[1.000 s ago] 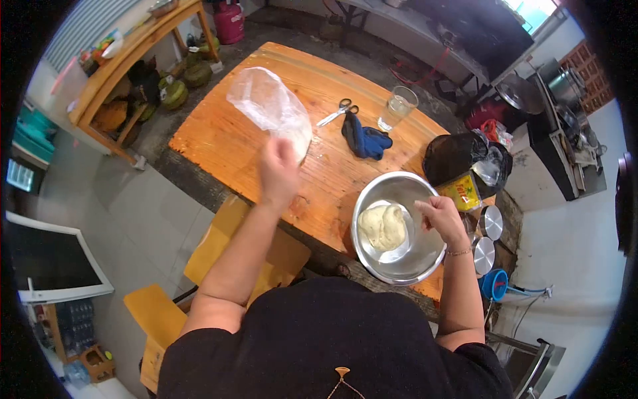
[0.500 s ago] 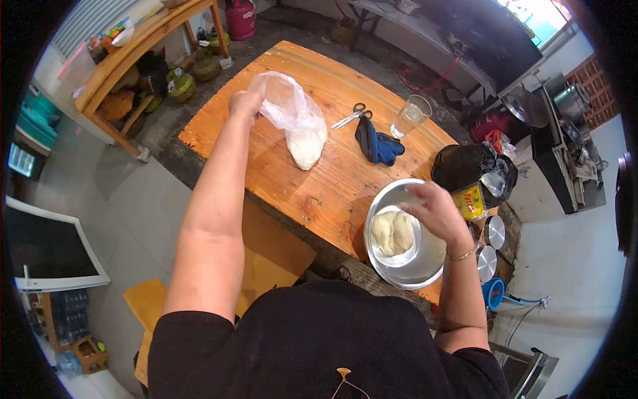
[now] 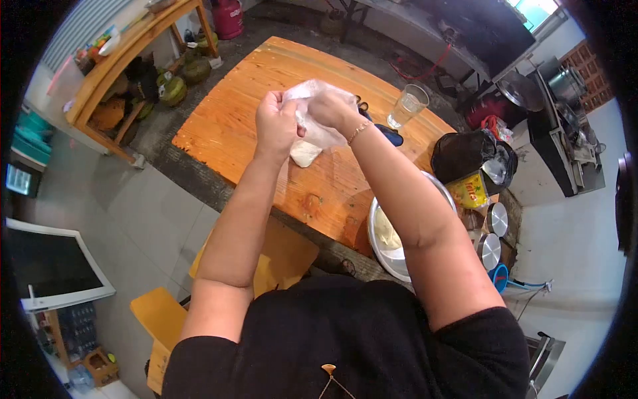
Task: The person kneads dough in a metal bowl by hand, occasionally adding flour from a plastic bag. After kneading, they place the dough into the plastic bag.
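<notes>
Right fingers (image 3: 319,108) unclear, perhaps inside bag (image 3: 325,137)

On the wooden surface (image 3: 229,100) we see a drinking glass (image 3: 408,106) of clear liquid near the far edge, with a dark blue cloth (image 3: 391,135), mostly hidden, beside it. Farther right we find a black plastic bag (image 3: 462,156), with a yellow packet (image 3: 469,191) against its front, and two round metal lids (image 3: 497,219) nearer us. Below these we notice a blue bucket (image 3: 500,276). Across the room, a lidded pot (image 3: 520,92) stands at the right; at the left we see a wooden rack (image 3: 133,63), a green gas cylinder (image 3: 173,91) beneath it and a pink gas cylinder (image 3: 227,18) beyond. Near us on the left stands a yellow chair (image 3: 158,314).
</notes>
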`<move>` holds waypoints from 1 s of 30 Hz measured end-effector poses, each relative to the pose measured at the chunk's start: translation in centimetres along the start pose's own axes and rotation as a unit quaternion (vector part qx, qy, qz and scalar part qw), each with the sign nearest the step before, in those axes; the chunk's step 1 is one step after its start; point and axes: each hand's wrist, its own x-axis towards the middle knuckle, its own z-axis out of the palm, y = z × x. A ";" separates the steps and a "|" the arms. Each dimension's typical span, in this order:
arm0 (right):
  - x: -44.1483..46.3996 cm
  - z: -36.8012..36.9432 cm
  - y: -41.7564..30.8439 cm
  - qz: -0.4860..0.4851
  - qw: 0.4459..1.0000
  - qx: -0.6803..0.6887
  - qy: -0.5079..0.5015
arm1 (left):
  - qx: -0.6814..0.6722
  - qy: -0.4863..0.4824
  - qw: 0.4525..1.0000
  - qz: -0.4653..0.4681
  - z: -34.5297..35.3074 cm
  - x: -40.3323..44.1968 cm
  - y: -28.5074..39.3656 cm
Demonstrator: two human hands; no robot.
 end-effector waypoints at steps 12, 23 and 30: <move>2.0 8.8 -0.2 0.047 0.970 0.133 -0.199 | -0.019 -0.151 0.985 -0.080 0.5 -0.6 -0.8; 1.7 6.9 0.7 0.025 0.973 0.086 -0.211 | 0.084 -0.122 0.986 -0.082 -3.3 -0.4 -1.5; 2.3 4.8 3.1 -0.073 0.967 -0.023 -0.243 | 0.099 -0.134 0.983 -0.074 -3.4 -1.4 -3.1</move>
